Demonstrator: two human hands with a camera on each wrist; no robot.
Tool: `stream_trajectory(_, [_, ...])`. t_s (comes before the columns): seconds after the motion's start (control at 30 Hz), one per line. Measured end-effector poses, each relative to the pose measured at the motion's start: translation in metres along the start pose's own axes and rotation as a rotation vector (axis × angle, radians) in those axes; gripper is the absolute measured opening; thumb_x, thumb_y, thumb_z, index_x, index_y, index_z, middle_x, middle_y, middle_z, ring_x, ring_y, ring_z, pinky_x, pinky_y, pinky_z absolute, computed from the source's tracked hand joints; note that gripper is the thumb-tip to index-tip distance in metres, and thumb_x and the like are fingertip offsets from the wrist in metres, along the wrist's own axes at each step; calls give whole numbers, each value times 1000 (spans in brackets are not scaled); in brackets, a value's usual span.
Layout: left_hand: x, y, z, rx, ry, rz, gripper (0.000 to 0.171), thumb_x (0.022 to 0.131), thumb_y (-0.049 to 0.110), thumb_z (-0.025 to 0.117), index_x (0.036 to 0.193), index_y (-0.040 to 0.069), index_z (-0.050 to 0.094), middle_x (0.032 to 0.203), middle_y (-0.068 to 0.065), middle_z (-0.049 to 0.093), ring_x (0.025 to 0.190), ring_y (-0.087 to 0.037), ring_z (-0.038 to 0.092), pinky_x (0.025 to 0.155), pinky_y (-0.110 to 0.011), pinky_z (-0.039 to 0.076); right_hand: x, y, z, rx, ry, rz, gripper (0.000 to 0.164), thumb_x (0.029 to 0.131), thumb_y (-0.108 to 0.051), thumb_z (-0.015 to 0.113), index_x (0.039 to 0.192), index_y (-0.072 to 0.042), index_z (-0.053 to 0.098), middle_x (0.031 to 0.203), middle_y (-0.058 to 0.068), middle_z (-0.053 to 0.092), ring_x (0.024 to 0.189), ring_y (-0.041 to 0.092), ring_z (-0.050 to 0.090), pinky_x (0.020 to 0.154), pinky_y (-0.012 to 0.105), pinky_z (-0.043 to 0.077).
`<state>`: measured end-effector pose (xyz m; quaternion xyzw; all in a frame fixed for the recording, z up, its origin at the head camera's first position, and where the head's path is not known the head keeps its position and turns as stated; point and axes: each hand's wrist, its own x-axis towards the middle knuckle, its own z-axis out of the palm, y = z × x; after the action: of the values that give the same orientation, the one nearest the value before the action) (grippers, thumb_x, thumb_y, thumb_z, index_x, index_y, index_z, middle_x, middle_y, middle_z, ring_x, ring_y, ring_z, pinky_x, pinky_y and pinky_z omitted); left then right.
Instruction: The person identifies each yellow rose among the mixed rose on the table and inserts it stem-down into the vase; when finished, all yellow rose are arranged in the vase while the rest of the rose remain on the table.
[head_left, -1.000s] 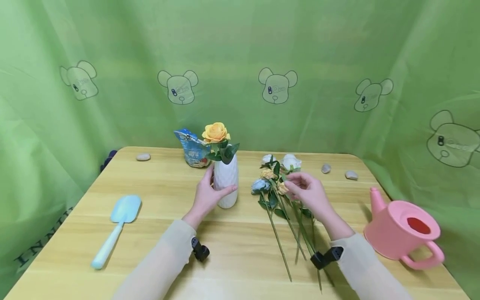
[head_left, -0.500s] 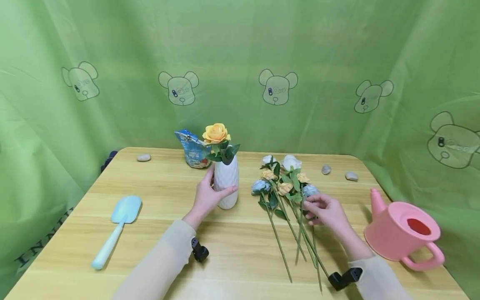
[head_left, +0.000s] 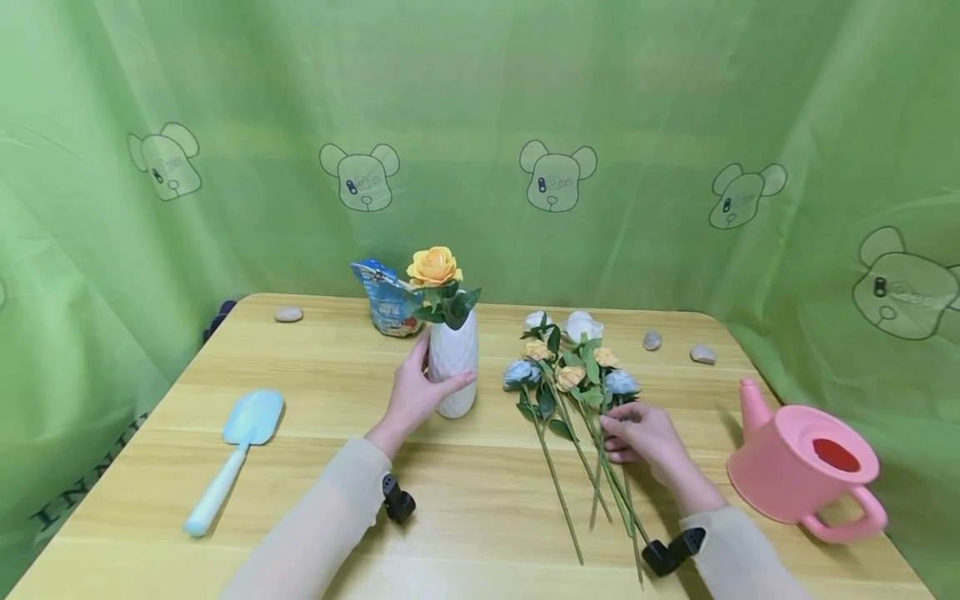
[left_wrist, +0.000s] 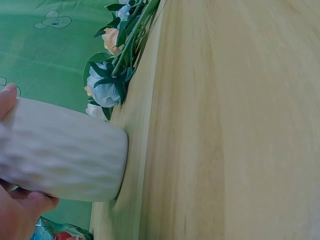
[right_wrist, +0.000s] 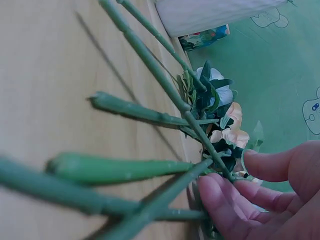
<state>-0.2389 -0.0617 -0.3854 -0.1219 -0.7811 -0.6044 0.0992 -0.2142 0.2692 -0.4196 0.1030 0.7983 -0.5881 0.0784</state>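
My left hand (head_left: 415, 390) grips the white textured vase (head_left: 454, 358), thumb across its front. A yellow rose (head_left: 434, 267) with dark leaves stands in the vase. In the left wrist view, the vase (left_wrist: 65, 150) lies between thumb and fingers. Several roses lie in a pile to its right: white (head_left: 582, 326), peach (head_left: 570, 377) and blue (head_left: 621, 382). My right hand (head_left: 648, 437) is at the pile, fingertips right at the stems below the blooms. In the right wrist view, thumb and fingers straddle a green stem (right_wrist: 155, 70); I cannot tell whether they pinch it.
A pink watering can (head_left: 795, 467) stands at the right. On the left lies a light blue toy shovel (head_left: 247, 421). Behind the vase is a blue printed pouch (head_left: 390, 304). Grey stones (head_left: 702, 354) lie near the table's back edge, before a green curtain (head_left: 465, 83).
My right hand has drawn back from the blooms toward me and down to the stems, uncovering the peach and blue roses. The left hand stays on the vase.
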Motion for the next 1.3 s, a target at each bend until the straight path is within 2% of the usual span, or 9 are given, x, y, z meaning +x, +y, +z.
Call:
stream_trajectory(0.07, [2,-5,1,3,1,-3,90,74,15,79,146,6,26,141,-16,39,125,-30,42,102,-43,36,3,-1,2,9,5,26,34,90,-7,60,116,11,47,81,14,62,64,19,63,61,36,57])
stream_trajectory(0.3, [13,-38,7,-8,7,0,96,70,28,82,147,14,27,143,-10,39,126,-26,42,103,-42,35,10,0,3,46,17,85,40,86,3,59,121,13,43,73,13,61,54,16,59,55,34,56])
stream_trajectory(0.43, [13,-43,8,-7,22,19,96,68,33,83,146,16,30,140,-7,43,123,-23,45,101,-40,37,11,2,0,73,12,86,44,85,5,58,124,13,41,75,13,61,55,16,59,56,34,56])
stream_trajectory(0.47, [11,-38,7,-7,20,16,95,69,32,83,146,15,29,139,-8,43,123,-24,45,101,-41,37,10,1,-1,79,9,89,44,85,5,58,125,13,40,76,13,60,55,15,58,56,33,56])
stream_trajectory(0.67, [10,-40,6,3,19,5,95,70,33,82,147,16,28,140,-6,42,124,-22,44,101,-40,37,6,-4,-5,93,-12,102,47,85,6,58,128,9,39,77,10,55,56,14,54,53,29,54])
stream_trajectory(0.7, [12,-46,7,5,24,11,96,69,35,82,146,17,28,140,-4,43,124,-21,44,101,-40,37,5,-5,-6,96,-17,98,48,85,5,58,128,9,38,77,10,54,57,14,54,52,28,53])
stream_trajectory(1.0, [12,-44,7,-5,19,12,97,69,34,82,147,18,27,141,-6,42,124,-22,44,100,-39,38,-6,-22,-11,70,-54,-22,50,89,-1,57,133,8,35,94,14,59,66,16,59,60,31,55])
stream_trajectory(1.13, [11,-40,6,-15,9,7,96,70,27,82,147,15,25,141,-9,41,125,-26,43,101,-41,37,-10,-32,-7,74,-43,-100,50,90,-4,58,133,7,36,96,9,60,69,16,59,62,31,55])
stream_trajectory(1.3, [2,-13,1,-8,-14,6,91,74,17,80,146,6,25,141,-16,39,126,-29,42,102,-42,36,-14,-46,2,98,-9,-173,49,89,-3,60,132,7,39,90,4,60,67,14,58,62,30,55])
